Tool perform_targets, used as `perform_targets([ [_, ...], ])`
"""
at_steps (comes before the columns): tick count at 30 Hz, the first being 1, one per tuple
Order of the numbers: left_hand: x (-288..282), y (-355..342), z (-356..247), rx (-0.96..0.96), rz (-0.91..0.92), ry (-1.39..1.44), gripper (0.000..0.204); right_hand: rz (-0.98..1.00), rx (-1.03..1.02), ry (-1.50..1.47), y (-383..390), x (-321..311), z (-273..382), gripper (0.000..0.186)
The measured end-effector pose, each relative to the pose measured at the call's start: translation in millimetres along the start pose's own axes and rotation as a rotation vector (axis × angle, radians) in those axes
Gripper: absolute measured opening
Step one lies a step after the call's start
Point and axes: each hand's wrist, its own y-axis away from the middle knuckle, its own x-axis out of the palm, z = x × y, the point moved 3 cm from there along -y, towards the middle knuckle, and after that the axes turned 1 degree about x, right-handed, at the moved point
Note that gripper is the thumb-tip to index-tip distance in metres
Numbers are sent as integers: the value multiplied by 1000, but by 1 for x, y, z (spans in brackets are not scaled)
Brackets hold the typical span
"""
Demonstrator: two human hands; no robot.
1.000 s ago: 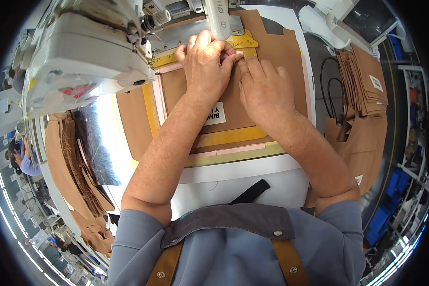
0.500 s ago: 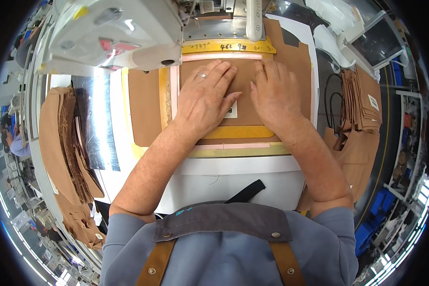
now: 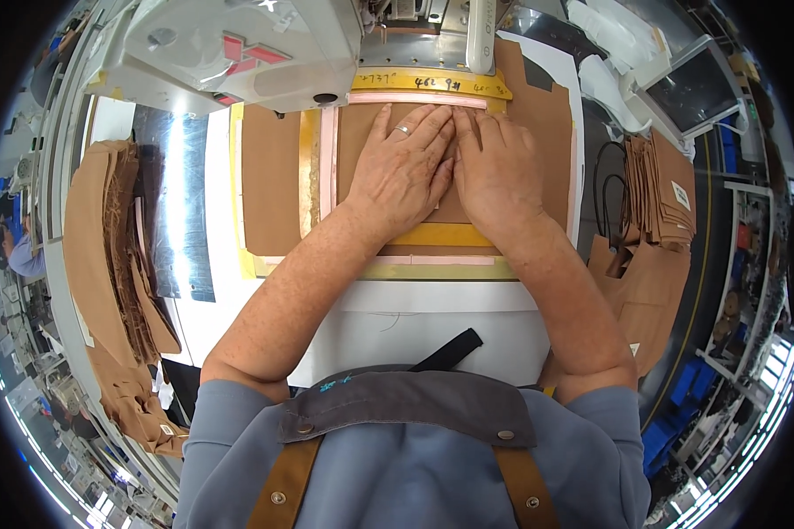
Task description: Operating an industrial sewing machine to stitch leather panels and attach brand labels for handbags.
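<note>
My left hand [image 3: 401, 163] lies palm down on a brown panel [image 3: 353, 132] inside a yellow template frame [image 3: 441, 235], fingers stretched out and a ring on one. My right hand [image 3: 494, 167] rests just beside it, fingers extended onto the panel, their tips just below a pink strip [image 3: 388, 97] along the upper edge. A second pink strip [image 3: 328, 176] runs down the left side. Above them are a yellow bar [image 3: 379, 79] with handwriting and a metal plate [image 3: 415, 53] under the machine's white arm [image 3: 480, 44].
A machine head [image 3: 203, 53] overhangs the upper left. Stacked brown pieces lie left [image 3: 97, 247] and right [image 3: 657, 189]. A screen [image 3: 679, 84], black cables [image 3: 604, 176] and blue bins [image 3: 670, 392] are on the right. A person [image 3: 22, 251] is at the far left.
My hands have gone from pinching at the strip's end to lying flat, now closer together with fingertips meeting below the upper strip. The view has shifted, showing more of the machine head.
</note>
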Motion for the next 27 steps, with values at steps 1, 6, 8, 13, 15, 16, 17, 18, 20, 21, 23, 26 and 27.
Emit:
perform_targets([
  [1, -2, 3, 2, -2, 1, -5, 53, 11, 13, 4, -1, 1, 1, 54],
  [6, -16, 21, 24, -82, 9, 13, 56, 41, 36, 18, -4, -1, 7, 57],
  [8, -20, 27, 30, -93, 7, 13, 57, 76, 44, 22, -6, -2, 10, 58],
  [13, -25, 33, 35, -103, 30, -87, 60, 90, 21, 62, -7, -4, 11, 57],
  [15, -27, 35, 35, -111, 12, -126, 59, 128, 27, 68, -10, -5, 12, 57],
  [16, -28, 36, 35, -115, 10, -128, 59, 170, 34, 80, -12, -4, 13, 56],
  [17, -28, 36, 36, -124, 21, -152, 59, 169, 30, 78, -12, -4, 15, 56],
  [18, -28, 36, 36, -134, 29, -176, 58, 152, 20, 82, -12, -4, 14, 57],
  [20, -31, 37, 35, -141, 35, -209, 57, 133, 6, 85, -11, -3, 13, 57],
  [21, -33, 37, 34, -144, 43, -243, 57, 128, 5, 83, -11, -3, 13, 57],
  [23, -31, 38, 35, -153, 34, -236, 56, 121, 1, 79, -11, -3, 13, 57],
  [26, -31, 38, 35, -165, 33, -236, 56, 74, -7, 99, -12, -5, 14, 55],
  [27, -31, 38, 34, -171, 39, -242, 55, 78, -10, 100, -12, -4, 14, 56],
])
